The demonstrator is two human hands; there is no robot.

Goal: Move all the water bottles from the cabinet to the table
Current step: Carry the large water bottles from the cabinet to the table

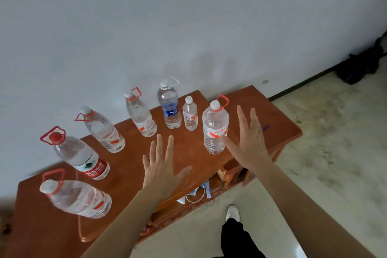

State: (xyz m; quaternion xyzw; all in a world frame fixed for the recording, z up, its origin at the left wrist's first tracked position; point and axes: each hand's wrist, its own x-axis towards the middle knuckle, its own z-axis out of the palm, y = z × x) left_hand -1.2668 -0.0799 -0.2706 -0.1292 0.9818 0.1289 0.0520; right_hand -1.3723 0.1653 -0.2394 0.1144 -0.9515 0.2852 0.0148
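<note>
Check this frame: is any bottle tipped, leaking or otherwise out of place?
No. All seven bottles stand upright and capped on the wooden top, with no puddle visible. The only untidy spot is under its front edge, where papers and a white cord lie jumbled.

— What colour is the surface (184,142)?
— Reddish brown. The wall (188,27) is pale grey-white.
— And the bottles (215,132)?
— See-through. The big bottle (79,155) has a red cap and a red, white and green label. The tall bottle (169,107) has a blue label.
— The floor (335,142)?
— Pale, with grey smudges. The shoe (233,212) is white.
</note>
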